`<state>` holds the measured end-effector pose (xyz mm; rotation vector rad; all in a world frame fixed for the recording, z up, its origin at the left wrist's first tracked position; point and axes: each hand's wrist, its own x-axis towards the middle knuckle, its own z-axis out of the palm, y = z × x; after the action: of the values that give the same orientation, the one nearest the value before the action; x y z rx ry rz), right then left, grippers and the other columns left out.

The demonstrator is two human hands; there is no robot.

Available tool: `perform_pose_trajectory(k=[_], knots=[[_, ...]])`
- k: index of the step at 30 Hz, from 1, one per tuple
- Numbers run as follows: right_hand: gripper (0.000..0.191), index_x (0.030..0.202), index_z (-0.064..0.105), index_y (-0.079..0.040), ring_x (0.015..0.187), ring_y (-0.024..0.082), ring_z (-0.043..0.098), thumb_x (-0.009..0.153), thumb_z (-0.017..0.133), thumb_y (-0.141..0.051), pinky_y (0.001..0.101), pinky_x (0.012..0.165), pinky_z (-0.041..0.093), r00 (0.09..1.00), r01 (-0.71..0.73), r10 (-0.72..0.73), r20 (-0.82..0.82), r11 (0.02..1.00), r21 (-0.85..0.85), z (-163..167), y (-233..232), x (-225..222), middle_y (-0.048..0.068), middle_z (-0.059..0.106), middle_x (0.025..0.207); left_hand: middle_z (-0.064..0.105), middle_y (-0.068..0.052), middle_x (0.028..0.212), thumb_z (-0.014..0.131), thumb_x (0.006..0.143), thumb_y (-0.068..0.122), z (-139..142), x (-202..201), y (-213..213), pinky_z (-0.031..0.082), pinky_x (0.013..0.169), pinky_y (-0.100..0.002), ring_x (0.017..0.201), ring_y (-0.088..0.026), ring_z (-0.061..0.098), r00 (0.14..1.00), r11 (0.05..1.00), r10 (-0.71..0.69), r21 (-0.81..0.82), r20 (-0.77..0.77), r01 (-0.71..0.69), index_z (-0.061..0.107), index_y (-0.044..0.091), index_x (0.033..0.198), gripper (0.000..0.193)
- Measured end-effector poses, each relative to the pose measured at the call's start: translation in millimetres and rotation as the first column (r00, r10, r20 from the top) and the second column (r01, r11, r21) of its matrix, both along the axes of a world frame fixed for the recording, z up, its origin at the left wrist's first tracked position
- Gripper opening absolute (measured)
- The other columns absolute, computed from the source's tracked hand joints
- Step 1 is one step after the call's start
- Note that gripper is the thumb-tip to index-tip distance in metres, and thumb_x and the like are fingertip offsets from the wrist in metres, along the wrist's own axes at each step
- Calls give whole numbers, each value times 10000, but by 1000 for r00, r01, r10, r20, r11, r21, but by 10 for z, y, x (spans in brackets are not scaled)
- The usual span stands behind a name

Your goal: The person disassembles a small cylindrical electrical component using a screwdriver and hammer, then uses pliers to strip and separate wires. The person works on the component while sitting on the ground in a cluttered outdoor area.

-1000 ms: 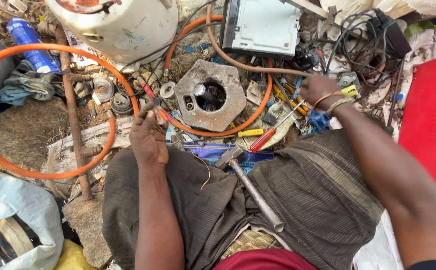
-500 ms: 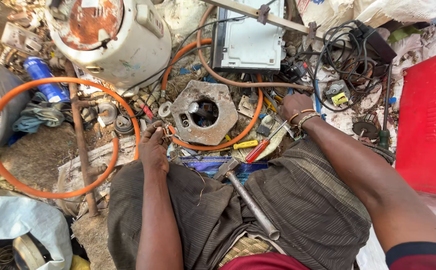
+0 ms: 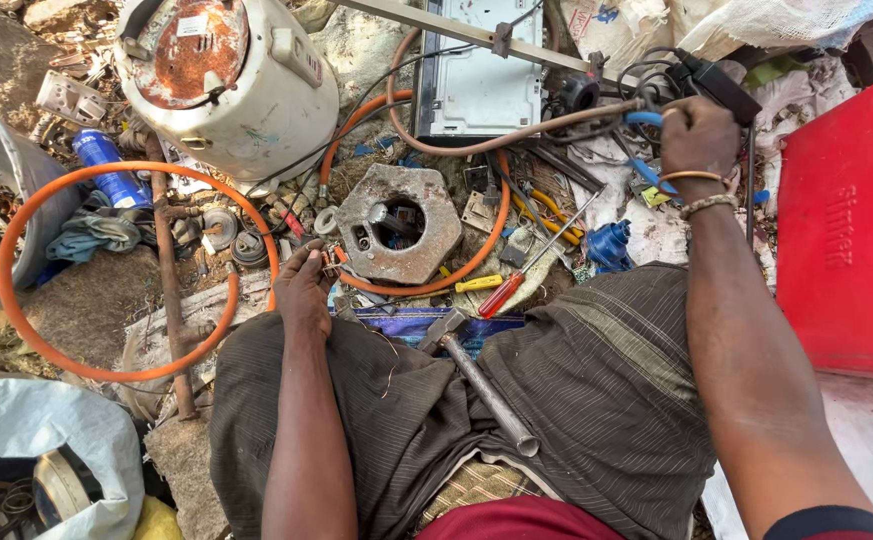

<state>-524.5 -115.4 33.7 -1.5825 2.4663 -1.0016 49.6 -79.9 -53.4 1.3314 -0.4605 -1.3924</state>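
My left hand (image 3: 303,290) rests closed on a small metal part beside the grey hexagonal metal plate (image 3: 401,222) on the ground. My right hand (image 3: 698,135) is stretched far forward and grips a bundle of black and blue cables (image 3: 656,75) near a dark box. A red-handled screwdriver (image 3: 531,262) lies between the hands. A hammer (image 3: 476,375) lies across my lap with its metal handle pointing toward me.
An orange hose (image 3: 106,270) loops across the dirt at left. A rusty white cylinder tank (image 3: 226,75) lies at the top left, a grey metal box (image 3: 481,85) at the top centre, a red case (image 3: 846,220) at right. Scrap parts, yellow-handled pliers (image 3: 546,215) and wires litter the ground.
My right hand has moved up and right, away from the tools, and taken hold of the cables. The left hand stayed by the hexagonal plate. The view shifted slightly.
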Motion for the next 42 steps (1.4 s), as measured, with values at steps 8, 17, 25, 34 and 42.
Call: perform_pose_trajectory(k=[8,17,25,34,42], knots=[[246,1001,787,1,641,143,637,1039,545,10,287,535,479,947,-298,264,-181,933,-200,850,391,178,113,748,872,665,-39,998,627,1052,133,-1,-35,11,643,725,-346,812,-127,637,996,996,-59,-56,71,63,732,51,1161,172],[436,1416,516,47,591,191,662,1024,617,-114,322,568,581,302,-251,630,715,777,-578,1683,1211,438,129,660,730,701,-63,1050,609,1053,211,68,-55,27,651,703,-337,841,-135,680,997,995,-67,-78,41,70,714,56,1167,219],[420,1393,605,-40,534,104,467,1063,655,-296,260,446,405,627,-571,470,621,820,-43,1469,1072,1893,-10,509,663,730,-48,1032,630,1048,237,-24,-30,3,636,738,-355,854,-146,696,990,989,-77,-113,116,91,708,73,1177,222],[220,1168,615,-66,634,87,590,1045,647,-246,257,570,550,-368,-634,278,887,623,-458,932,1056,2247,216,455,1597,711,-43,1070,624,1047,217,194,-117,87,632,700,-347,832,-122,670,992,975,-124,-190,-38,114,692,75,1219,234],[647,1475,429,41,1034,306,735,872,630,-78,483,881,605,-220,-600,-316,923,790,128,844,1027,2624,306,505,1413,653,-180,1378,674,906,1,487,-231,118,643,897,-380,1056,-251,722,911,884,-412,-244,-6,399,464,22,1492,623]])
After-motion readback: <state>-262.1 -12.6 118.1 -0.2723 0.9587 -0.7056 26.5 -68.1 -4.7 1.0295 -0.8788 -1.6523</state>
